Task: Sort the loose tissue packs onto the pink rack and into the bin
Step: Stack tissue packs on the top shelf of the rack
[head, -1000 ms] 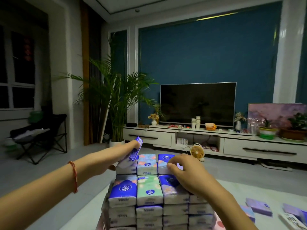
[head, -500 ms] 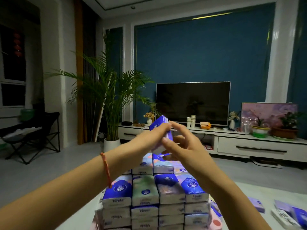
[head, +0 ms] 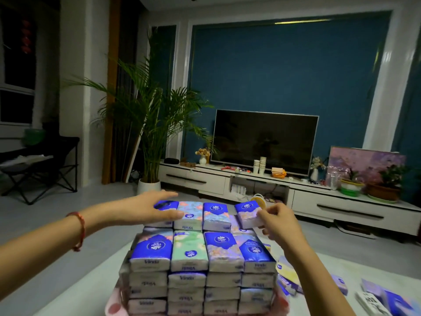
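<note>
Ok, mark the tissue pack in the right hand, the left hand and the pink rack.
tissue pack (head: 247,212), head view, its printed top face.
left hand (head: 145,208), head view, back of the hand.
pink rack (head: 113,307), head view, bare front-left corner under the stack.

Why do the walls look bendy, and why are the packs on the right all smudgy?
Head view: the wide-angle lens bows the white wall frame near the edges; dim light smears the loose packs at lower right; the stacked packs in the middle look sharper, as does the tissue pack the right hand pinches.
</note>
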{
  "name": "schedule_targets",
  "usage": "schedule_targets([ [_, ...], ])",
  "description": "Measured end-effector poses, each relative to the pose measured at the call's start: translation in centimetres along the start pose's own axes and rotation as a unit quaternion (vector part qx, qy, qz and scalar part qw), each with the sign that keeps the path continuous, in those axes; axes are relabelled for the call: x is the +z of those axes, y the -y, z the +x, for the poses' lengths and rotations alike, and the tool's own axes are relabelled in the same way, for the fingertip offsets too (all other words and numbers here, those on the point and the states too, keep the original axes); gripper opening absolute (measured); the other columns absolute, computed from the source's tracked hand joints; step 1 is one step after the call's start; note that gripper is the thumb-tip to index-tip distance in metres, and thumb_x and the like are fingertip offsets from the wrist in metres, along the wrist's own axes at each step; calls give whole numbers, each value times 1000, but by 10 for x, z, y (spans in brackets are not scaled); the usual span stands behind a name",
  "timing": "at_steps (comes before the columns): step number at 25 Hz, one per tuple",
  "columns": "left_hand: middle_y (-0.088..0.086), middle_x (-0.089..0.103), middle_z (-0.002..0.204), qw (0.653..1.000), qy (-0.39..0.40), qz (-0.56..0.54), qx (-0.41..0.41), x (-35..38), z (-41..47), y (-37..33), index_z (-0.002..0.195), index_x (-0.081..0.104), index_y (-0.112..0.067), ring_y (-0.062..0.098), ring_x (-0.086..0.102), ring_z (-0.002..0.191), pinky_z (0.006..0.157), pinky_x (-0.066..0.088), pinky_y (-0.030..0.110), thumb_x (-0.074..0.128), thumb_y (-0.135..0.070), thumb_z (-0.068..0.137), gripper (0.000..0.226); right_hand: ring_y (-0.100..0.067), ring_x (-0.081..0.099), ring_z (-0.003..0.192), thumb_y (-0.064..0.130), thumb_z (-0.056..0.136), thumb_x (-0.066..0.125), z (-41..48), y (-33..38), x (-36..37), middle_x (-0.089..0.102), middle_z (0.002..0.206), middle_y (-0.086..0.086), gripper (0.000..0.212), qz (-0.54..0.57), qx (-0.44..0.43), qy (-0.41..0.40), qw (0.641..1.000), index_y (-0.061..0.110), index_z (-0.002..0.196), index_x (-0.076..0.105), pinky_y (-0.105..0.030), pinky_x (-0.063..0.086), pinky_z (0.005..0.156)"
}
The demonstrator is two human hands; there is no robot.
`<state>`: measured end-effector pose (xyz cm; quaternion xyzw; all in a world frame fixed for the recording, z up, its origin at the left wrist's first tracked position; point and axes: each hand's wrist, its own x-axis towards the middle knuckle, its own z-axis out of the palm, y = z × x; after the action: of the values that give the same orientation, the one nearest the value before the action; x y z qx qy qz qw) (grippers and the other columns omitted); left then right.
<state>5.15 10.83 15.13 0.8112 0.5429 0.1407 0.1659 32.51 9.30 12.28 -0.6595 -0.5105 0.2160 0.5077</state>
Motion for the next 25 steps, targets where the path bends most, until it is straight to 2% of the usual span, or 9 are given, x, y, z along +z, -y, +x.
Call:
schedule_targets([
  [2,-5,26,152,999,5,-27,20,4,0,4,143,26,-36,2,36,120,98,36,19,38,-98,28,131,-21,52,70,18,86,56,0,1,3,63,85,-12,9,-14,7,40,999,10,82,55,-31,41,61],
  [6,-8,36,141,999,-11,-2,38,12,3,5,142,29,-31,0,32,112,91,31,16,37,-98,22,137,-12,46,64,23,86,58,-7,5,3,55,71,-2,15,-43,0,75,996,8,87,58,-26,37,61],
  [8,-8,38,140,999,-28,-6,39,15,3,3,141,31,-30,0,33,110,89,30,16,38,-97,26,133,-13,53,74,29,88,59,-10,6,2,60,86,-4,23,-58,-31,78,995,9,99,58,-26,40,65],
  [9,-7,37,142,999,-33,-13,41,16,3,3,141,31,-30,1,35,112,89,30,16,33,-100,22,137,-16,56,91,32,89,58,-12,6,2,61,104,-5,31,-71,-63,74,993,11,112,56,-27,43,75],
  [11,-6,29,150,998,-33,-33,43,15,4,4,142,28,-36,7,35,126,93,31,18,27,-102,15,143,-15,46,123,32,92,54,-16,8,1,49,136,-1,46,-111,-146,89,979,19,134,44,-29,39,96],
  [12,-7,23,153,998,-29,-43,45,15,4,4,141,26,-41,10,30,134,96,31,20,27,-102,15,141,-13,39,130,32,93,52,-19,10,2,41,143,2,49,-126,-184,115,968,24,139,39,-28,35,101],
  [16,-6,12,157,998,-10,-25,63,17,8,4,136,25,-51,13,11,144,112,20,31,27,-103,19,128,-16,24,140,42,93,48,-23,14,9,23,154,4,52,-218,-207,210,930,34,142,33,-35,30,111],
  [22,-6,14,156,999,-17,4,47,24,10,5,140,25,-47,15,14,143,115,21,39,21,-103,20,133,-14,32,136,43,91,52,-19,15,9,30,152,3,49,-255,-232,198,918,29,137,44,-29,33,103],
  [25,-6,14,156,998,-6,11,56,25,6,1,141,23,-46,17,14,143,115,22,41,27,-100,32,122,-15,32,136,42,91,52,-19,14,11,30,152,3,50,-250,-233,209,916,29,138,43,-30,34,102],
])
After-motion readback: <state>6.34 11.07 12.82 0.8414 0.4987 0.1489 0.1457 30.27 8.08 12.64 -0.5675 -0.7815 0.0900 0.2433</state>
